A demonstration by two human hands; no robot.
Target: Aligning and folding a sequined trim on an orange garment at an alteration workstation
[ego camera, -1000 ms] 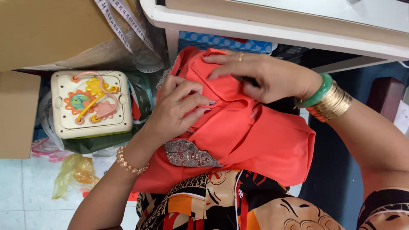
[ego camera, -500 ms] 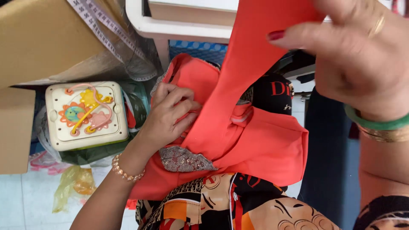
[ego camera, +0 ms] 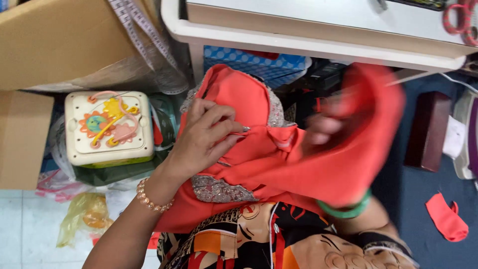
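The left hand [ego camera: 206, 137] lies fingers-down on the coral-red garment [ego camera: 259, 149] spread over the person's lap below the white desk [ego camera: 298, 40], pinching the cloth near its silver sequinned trim [ego camera: 219, 189]; the right hand [ego camera: 323, 132] is blurred and half wrapped in a loose flap of the same cloth, closed on it as far as can be judged. The garment reads as still being arranged: one part is pinned flat, the flap is raised and unsettled. A scrap of matching red cloth [ego camera: 446, 222] lies apart on the dark floor, and a cream toy box [ego camera: 109, 128] sits beside the left hand.
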